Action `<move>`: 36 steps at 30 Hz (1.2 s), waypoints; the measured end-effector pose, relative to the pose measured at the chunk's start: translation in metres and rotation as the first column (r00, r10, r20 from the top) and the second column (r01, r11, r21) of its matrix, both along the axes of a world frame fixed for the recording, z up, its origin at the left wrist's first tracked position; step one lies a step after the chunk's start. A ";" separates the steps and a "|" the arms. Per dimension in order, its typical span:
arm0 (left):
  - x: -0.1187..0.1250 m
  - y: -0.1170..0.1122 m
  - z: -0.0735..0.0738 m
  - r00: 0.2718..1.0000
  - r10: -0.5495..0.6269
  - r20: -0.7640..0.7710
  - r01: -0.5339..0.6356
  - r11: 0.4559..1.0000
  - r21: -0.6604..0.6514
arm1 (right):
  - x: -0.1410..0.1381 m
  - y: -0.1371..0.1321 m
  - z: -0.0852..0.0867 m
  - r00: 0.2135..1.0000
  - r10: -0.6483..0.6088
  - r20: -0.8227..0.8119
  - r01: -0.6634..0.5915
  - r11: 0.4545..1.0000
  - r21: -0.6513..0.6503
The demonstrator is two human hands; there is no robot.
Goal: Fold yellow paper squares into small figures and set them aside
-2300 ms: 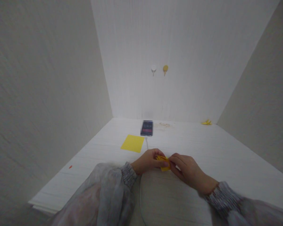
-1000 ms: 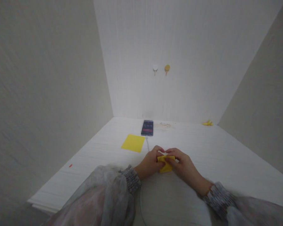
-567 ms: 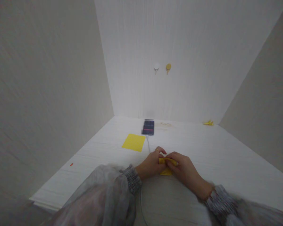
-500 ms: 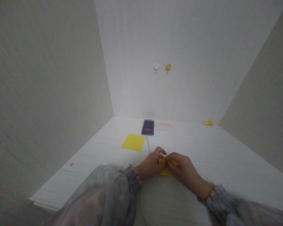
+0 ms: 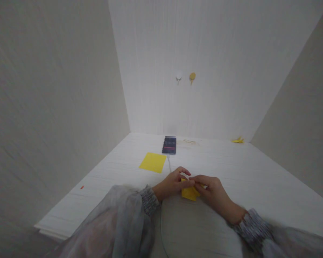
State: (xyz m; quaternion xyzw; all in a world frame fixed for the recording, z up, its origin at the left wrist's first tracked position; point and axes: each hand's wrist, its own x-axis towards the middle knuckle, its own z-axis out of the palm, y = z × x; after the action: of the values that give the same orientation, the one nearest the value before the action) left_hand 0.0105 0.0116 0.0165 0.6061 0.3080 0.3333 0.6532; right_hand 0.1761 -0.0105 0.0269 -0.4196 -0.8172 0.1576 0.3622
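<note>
A small folded yellow paper [image 5: 190, 194] lies on the white table [image 5: 258, 179] between my hands. My left hand [image 5: 172, 184] pinches its left upper part, fingers closed, a ring on one finger. My right hand [image 5: 214, 191] grips its right side, fingers pressed on the paper and covering part of it. Both wrists wear grey sheer sleeves.
A flat yellow paper square [image 5: 152, 162] lies left of a phone [image 5: 169, 145] with a white cable running toward me. A small yellow folded piece [image 5: 237, 140] sits at the back right corner. Two hooks [image 5: 185, 77] hang on the back wall. A red speck [image 5: 82, 187] lies far left.
My hands have shifted slightly on the folded paper; more of its lower yellow face shows now. The paper stays at the same spot on the table.
</note>
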 end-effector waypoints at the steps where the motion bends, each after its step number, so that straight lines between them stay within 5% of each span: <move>1: 0.000 -0.001 0.004 1.000 0.026 0.016 -0.025 0.999 -0.046 | 0.001 0.000 0.000 1.000 0.000 -0.021 0.000 1.000 -0.014; 8: -0.001 -0.001 0.004 1.000 0.007 0.018 -0.007 1.000 -0.009 | 0.000 0.000 0.000 0.995 0.018 -0.100 -0.028 0.995 -0.101; 23: 0.000 0.003 -0.009 0.999 0.044 -0.004 -0.044 0.998 0.034 | 0.000 0.005 -0.013 0.960 -0.176 -0.217 0.122 0.963 -0.242; 30: 0.000 0.001 -0.004 0.996 0.077 -0.044 -0.075 0.996 0.054 | -0.001 0.003 -0.005 0.894 -0.158 -0.418 -0.051 0.893 -0.447; 36: -0.001 0.002 -0.006 0.991 0.114 -0.067 -0.113 0.993 0.020 | 0.000 0.000 0.001 0.858 -0.138 -0.495 -0.141 0.862 -0.486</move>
State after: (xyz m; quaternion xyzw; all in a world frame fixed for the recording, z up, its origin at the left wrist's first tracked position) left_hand 0.0100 0.0136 0.0106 0.6039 0.3611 0.3517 0.6174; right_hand 0.1763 -0.0103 0.0282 -0.4415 -0.6206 0.4726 0.4434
